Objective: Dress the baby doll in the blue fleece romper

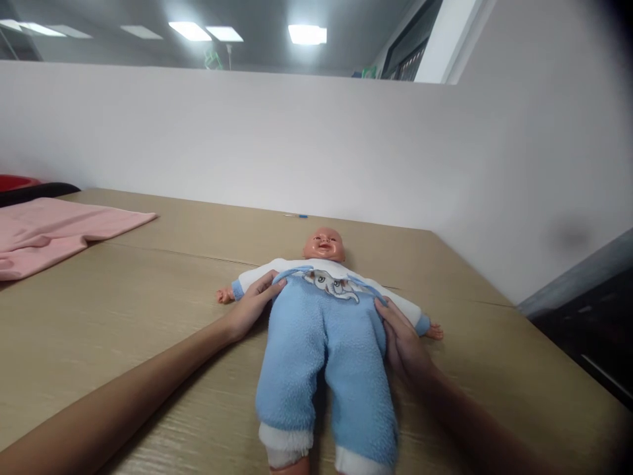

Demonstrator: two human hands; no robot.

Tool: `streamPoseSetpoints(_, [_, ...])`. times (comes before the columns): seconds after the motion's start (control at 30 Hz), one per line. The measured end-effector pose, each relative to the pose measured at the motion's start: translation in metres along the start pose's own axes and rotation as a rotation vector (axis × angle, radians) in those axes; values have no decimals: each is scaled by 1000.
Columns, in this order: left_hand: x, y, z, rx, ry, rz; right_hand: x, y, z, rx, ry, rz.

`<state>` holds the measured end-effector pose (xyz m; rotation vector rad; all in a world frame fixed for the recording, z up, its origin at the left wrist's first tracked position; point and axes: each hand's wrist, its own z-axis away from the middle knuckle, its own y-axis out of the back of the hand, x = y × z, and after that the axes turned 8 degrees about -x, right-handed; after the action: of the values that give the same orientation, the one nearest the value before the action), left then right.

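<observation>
A baby doll (324, 245) lies on its back on the wooden table (123, 316), head away from me. It wears a white top with an elephant picture and blue fleece trousers (324, 349). My left hand (252, 303) grips the trousers' waistband at the doll's left side in view, fingers curled onto the fabric. My right hand (403, 336) holds the waistband on the other side, fingers pressed against the fleece. Both forearms reach in from the bottom corners.
A pink cloth (54, 231) lies folded at the table's far left, with a red and black object behind it. A small blue-tipped item (297, 216) rests near the white partition wall (297, 145). The table's right edge drops off beside a dark surface (588, 316).
</observation>
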<state>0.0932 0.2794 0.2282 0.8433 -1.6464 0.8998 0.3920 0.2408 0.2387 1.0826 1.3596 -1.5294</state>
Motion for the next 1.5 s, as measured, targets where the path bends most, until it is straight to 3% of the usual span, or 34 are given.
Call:
streamPoseSetpoints(0.13, [-3, 1, -1, 92, -35, 75, -3, -2, 5, -65, 7, 43])
streamPoseSetpoints(0.4, [-1, -3, -3, 130, -97, -114, 0, 0, 5, -53, 113, 113])
streamPoseSetpoints(0.63, [2, -5, -3, 175, -113, -102, 6, 5, -1, 36, 61, 82])
streamPoseSetpoints(0.77, [5, -8, -3, 263, -110, -164, 3, 4, -3, 21, 64, 105])
streamPoseSetpoints(0.9, [3, -8, -4, 265, -152, -187, 1, 3, 2, 6, 145, 386])
streamPoseSetpoints(1.0, [-1, -7, -4, 230, -163, -170, -7, -2, 8, 30, 302, 664])
streamPoseSetpoints(1.13, [0, -8, 0, 272, -178, -240, -38, -39, -3, 62, 577, 956])
streamPoseSetpoints(1.23, [4, -13, 4, 300, -218, -339, -68, -92, -35, -262, 717, 1119])
streamPoseSetpoints(1.3, [7, -16, 6, 327, -280, -408, -79, -129, -66, -522, 653, 1189])
streamPoseSetpoints(1.4, [10, -17, 7, 386, -373, -511, -73, -172, -111, -1071, 490, 1429])
streamPoseSetpoints(1.5, [9, -17, 6, 396, -393, -558, -53, -191, -136, -1309, 410, 1463])
